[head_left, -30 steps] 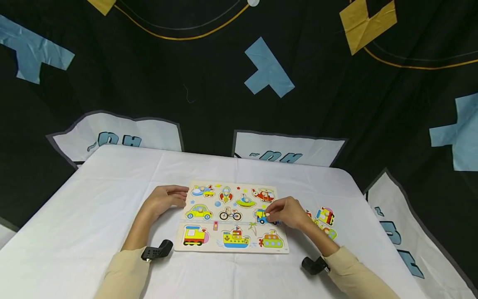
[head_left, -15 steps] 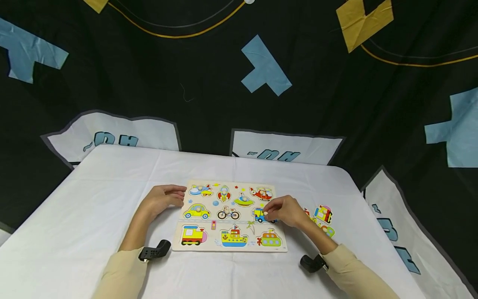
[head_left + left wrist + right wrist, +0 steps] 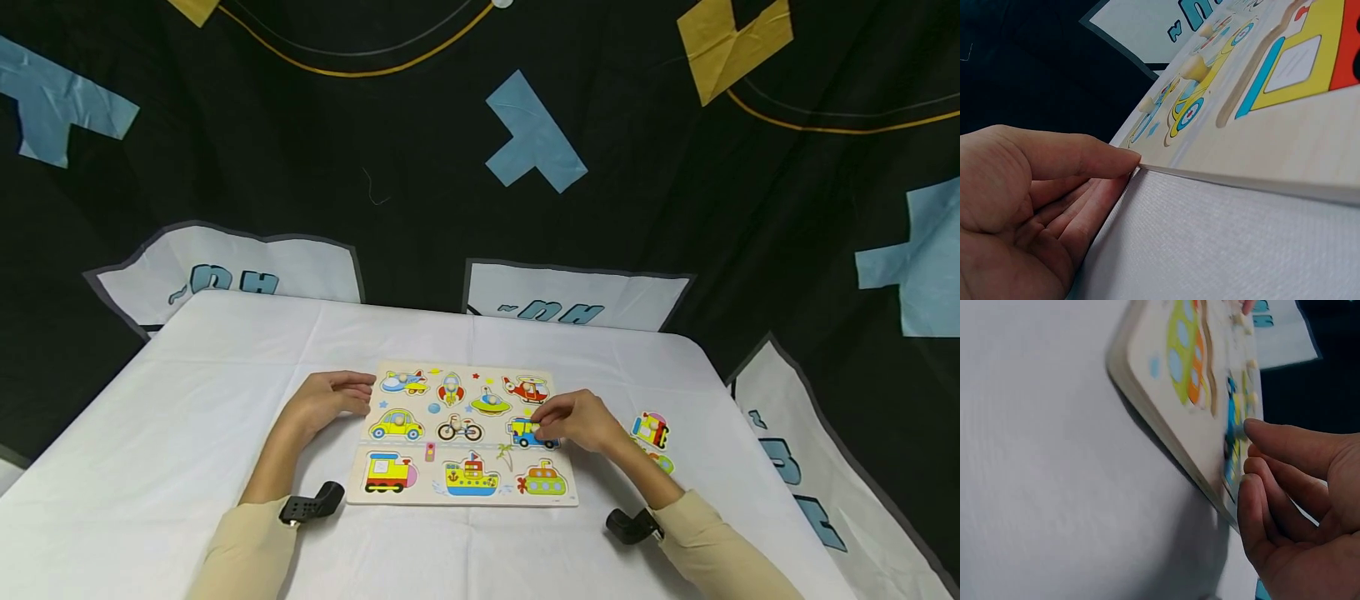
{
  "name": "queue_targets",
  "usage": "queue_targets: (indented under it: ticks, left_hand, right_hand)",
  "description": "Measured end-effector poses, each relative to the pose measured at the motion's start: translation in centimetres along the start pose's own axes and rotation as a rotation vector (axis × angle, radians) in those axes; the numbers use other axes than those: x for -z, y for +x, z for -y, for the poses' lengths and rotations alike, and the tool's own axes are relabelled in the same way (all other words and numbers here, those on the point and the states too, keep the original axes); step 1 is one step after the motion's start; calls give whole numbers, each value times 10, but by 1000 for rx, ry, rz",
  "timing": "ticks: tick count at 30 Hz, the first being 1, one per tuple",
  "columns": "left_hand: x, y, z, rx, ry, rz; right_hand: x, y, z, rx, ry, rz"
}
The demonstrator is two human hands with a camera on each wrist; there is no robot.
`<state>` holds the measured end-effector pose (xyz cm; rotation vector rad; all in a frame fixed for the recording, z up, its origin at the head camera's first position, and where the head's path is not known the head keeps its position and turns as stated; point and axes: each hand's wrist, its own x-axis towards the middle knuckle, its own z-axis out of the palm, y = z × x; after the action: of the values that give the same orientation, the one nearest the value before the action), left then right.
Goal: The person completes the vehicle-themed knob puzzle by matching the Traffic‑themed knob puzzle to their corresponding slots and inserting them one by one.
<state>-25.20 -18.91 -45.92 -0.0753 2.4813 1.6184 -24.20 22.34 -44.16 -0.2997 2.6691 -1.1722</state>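
A wooden puzzle board (image 3: 480, 500) with printed vehicles lies on the white table. My right hand (image 3: 581, 421) is over its right side, thumb and fingertips curled at the knob of a blue-and-yellow vehicle puzzle piece (image 3: 521, 432). In the right wrist view, this piece (image 3: 1232, 431) lies at its matching picture, with the thumb tip right at the knob. My left hand (image 3: 322, 404) rests at the board's left edge. In the left wrist view, its thumb (image 3: 1094, 156) touches the board edge, while the other fingers lie loosely bent beside it.
To the right of the board lie loose puzzle pieces: a train (image 3: 651, 430) and a green one (image 3: 662, 462), partly covered by the right forearm. A knobbed yellow car piece (image 3: 396, 425) sits in the board. A black curtain (image 3: 420, 167) hangs behind the white table (image 3: 225, 375).
The view has shifted slightly. My right hand stays at the vehicle piece and has risen a little, and its wrist now covers a red loose piece. My left hand keeps its place at the board.
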Motion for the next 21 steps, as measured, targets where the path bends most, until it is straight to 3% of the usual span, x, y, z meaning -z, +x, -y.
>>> queue_targets:
  ticks: [21]
  left_hand:
    - [0,1,2,-11,-15,-2]
  right_hand:
    - [73,-11,-33,-131,69,-88]
